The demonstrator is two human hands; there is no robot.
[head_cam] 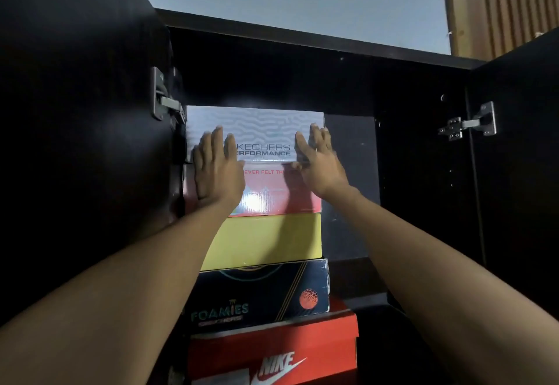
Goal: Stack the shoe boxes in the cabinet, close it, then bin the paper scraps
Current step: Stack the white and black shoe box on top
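A stack of shoe boxes stands in the left part of the black cabinet (pixel 423 148). From the top: a white Skechers box (pixel 260 126), a pink-fronted box (pixel 272 197), a yellow box (pixel 266 241), a dark blue Foamies box (pixel 260 294) and a red Nike box (pixel 272 351). My left hand (pixel 216 170) lies flat against the left of the white and pink box fronts. My right hand (pixel 319 161) presses flat on their right side. Fingers of both hands are spread, gripping nothing.
Both cabinet doors stand open: the left door (pixel 75 112) and the right door (pixel 520 158), each with a metal hinge (pixel 472 123). A dark box or panel (pixel 351 173) sits behind the stack to its right. A wooden slatted wall (pixel 508 0) rises at upper right.
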